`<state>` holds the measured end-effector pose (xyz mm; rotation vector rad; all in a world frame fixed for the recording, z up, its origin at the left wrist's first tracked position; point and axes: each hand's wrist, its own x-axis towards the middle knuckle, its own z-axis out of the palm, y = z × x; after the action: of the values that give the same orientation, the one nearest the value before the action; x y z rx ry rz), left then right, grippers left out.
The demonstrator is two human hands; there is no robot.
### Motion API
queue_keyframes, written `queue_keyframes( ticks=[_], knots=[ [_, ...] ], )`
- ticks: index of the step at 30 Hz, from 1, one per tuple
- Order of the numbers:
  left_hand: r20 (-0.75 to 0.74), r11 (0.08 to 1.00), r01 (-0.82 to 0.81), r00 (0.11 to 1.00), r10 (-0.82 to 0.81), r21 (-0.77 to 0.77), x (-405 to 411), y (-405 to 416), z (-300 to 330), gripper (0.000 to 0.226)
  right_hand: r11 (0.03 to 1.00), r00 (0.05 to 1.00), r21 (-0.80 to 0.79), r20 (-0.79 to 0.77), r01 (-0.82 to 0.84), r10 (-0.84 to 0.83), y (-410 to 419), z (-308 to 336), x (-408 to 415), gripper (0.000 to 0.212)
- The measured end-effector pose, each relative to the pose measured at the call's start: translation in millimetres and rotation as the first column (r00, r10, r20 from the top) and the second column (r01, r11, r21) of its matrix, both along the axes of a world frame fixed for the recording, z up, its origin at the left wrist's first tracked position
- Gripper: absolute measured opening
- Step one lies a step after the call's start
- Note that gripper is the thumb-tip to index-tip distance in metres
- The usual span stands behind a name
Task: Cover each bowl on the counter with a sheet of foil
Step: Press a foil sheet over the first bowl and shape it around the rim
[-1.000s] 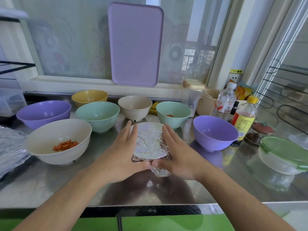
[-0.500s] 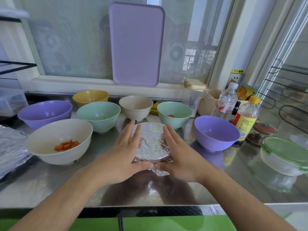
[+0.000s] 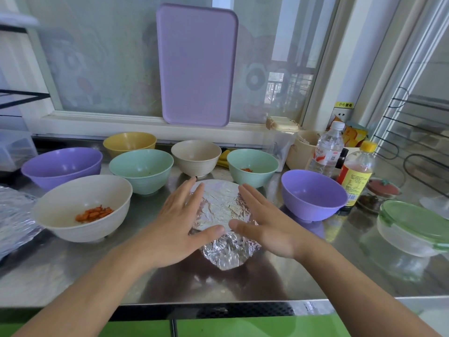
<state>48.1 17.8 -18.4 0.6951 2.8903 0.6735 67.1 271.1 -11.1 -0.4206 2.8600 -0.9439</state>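
A foil-covered bowl [image 3: 220,212] stands in the middle of the steel counter [image 3: 73,268], its foil crumpled down the near side. My left hand [image 3: 179,222] lies against its left side with straight fingers, thumb across the near rim. My right hand [image 3: 262,222] mirrors it on the right side, fingers straight, thumb toward the rim. Uncovered bowls surround it: a white one with orange pieces [image 3: 82,207], a purple one [image 3: 62,166], a yellow one [image 3: 130,143], a green one [image 3: 142,170], a beige one [image 3: 196,156], a second green one [image 3: 252,166] and a second purple one [image 3: 313,193].
Loose foil [image 3: 14,215] lies at the far left. Two bottles [image 3: 328,149] [image 3: 356,176] and a green-lidded glass container [image 3: 413,227] stand on the right. A purple tray [image 3: 196,64] leans on the window. The counter's front edge runs close to me.
Both hands have loosened from the covered bowl: the fingers have straightened and spread slightly outward, and the thumbs no longer meet at the near rim.
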Motion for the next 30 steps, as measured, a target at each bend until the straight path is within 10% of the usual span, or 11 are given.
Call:
queue_keyframes(
  ticks=[14, 21, 30],
  knots=[
    [-0.069, 0.991, -0.084, 0.995, 0.077, -0.103, 14.3, 16.7, -2.2, 0.13, 0.998, 0.972, 0.013, -0.227, -0.06, 0.062, 0.2, -27.5, -5.0, 0.117],
    [-0.098, 0.984, -0.065, 0.994, 0.049, -0.167, 12.5, 15.8, -0.3, 0.122, 0.993, 0.997, -0.108, 0.042, -0.056, 0.061, 12.8, -16.1, 0.0, 0.099],
    [-0.049, 0.987, -0.048, 0.998, 0.041, -0.154, 10.5, 12.8, -0.2, 0.111, 0.957, 0.987, 0.288, -0.148, -0.022, 0.067, 0.5, -13.4, 15.0, 0.1]
  ],
)
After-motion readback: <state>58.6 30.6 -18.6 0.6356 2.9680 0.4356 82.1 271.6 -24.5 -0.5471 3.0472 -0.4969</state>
